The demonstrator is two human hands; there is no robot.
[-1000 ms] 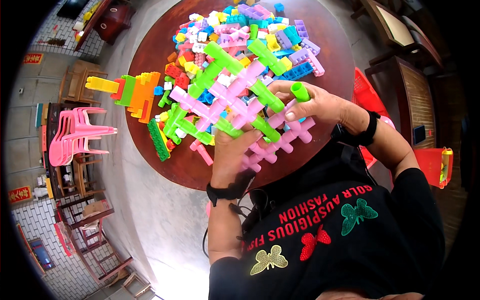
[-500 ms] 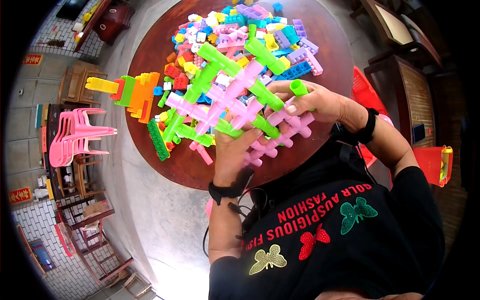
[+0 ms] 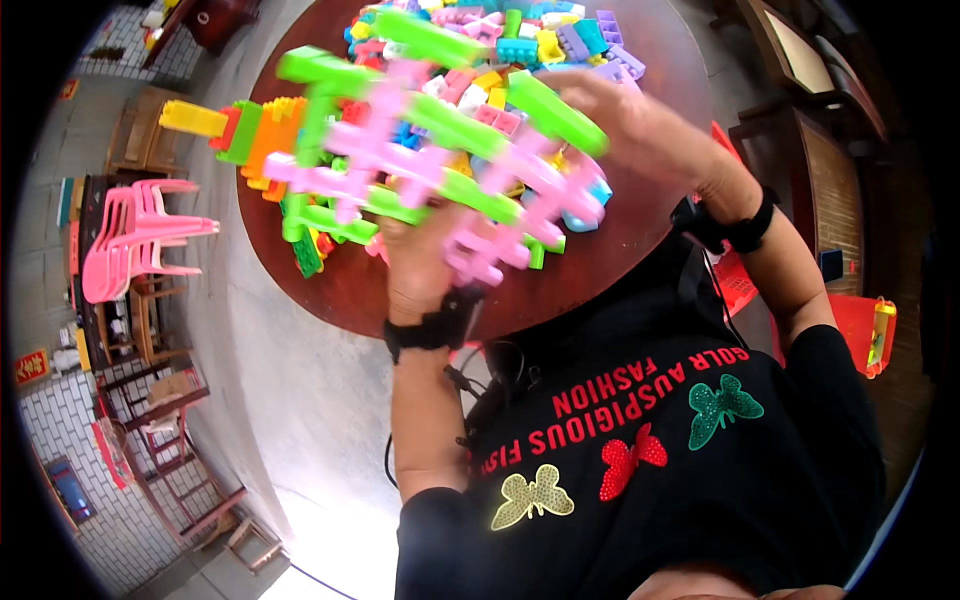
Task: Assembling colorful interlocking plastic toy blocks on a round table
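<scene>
A lattice of pink and bright green plastic pipe pieces [image 3: 403, 165] is raised over the round table, tilted and smeared by motion. Under its near side my left hand [image 3: 415, 255] is closed around it; the fingers are partly hidden behind the pipes. My right hand [image 3: 645, 130] is at the lattice's right end, beside a green pipe piece [image 3: 556, 112]. Its fingers are blurred, so whether it grips anything cannot be made out. Behind the lattice lies a heap of coloured building blocks [image 3: 517, 50], partly covered by it.
The round brown table [image 3: 345, 300] bears an orange, green and yellow block model [image 3: 268, 145] at its left edge, with a green studded piece [image 3: 307, 255] nearby. Stacked pink chairs [image 3: 140, 240] stand on the left. To the right are a red crate [image 3: 735, 285] and a red box [image 3: 862, 335].
The lattice and my left hand have shifted left. My right hand has come off the lattice's near right part and moved up and forward. The view has also shifted slightly.
</scene>
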